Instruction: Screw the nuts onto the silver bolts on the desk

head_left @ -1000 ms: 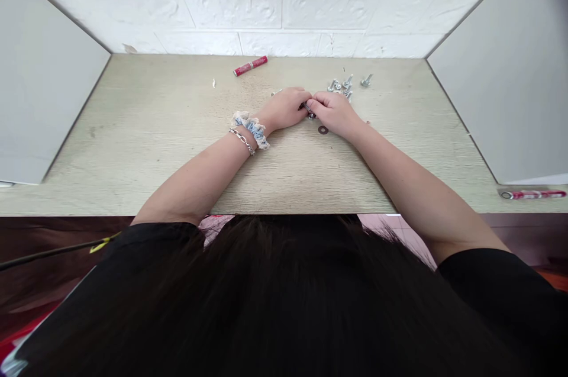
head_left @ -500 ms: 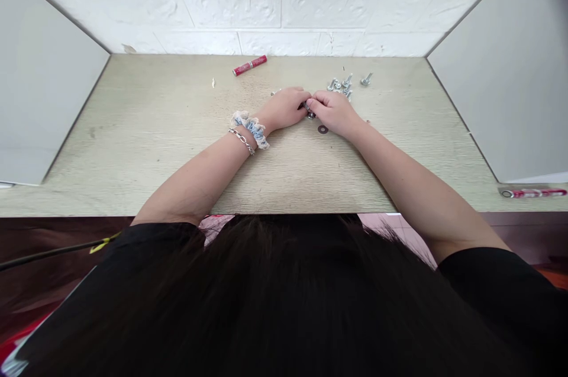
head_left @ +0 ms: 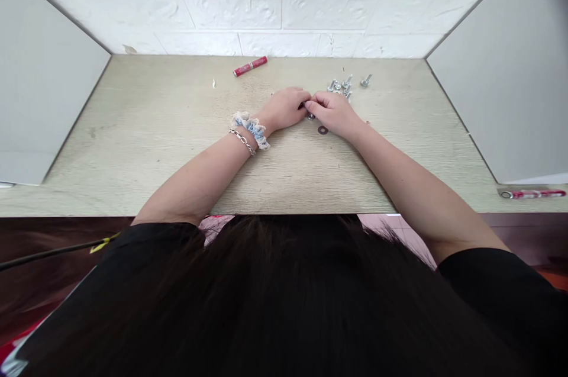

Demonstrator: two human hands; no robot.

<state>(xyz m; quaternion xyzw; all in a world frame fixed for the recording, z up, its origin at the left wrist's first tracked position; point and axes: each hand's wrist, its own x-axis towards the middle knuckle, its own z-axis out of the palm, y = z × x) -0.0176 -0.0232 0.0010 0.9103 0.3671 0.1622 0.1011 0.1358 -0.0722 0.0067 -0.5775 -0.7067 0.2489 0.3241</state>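
Left hand point(head_left: 284, 108) and right hand point(head_left: 335, 112), meeting, pinch a metal piece point(head_left: 311, 117) we see only in part; dark washer point(head_left: 326, 131), just nearer; bunched bolts point(head_left: 347, 83) beyond, hard to count.

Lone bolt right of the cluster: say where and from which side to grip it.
Pinch the lone bolt by its slim shank, probably from the right: the shank points rightward toward the wall from its wider end, and the bolt cluster lies left.
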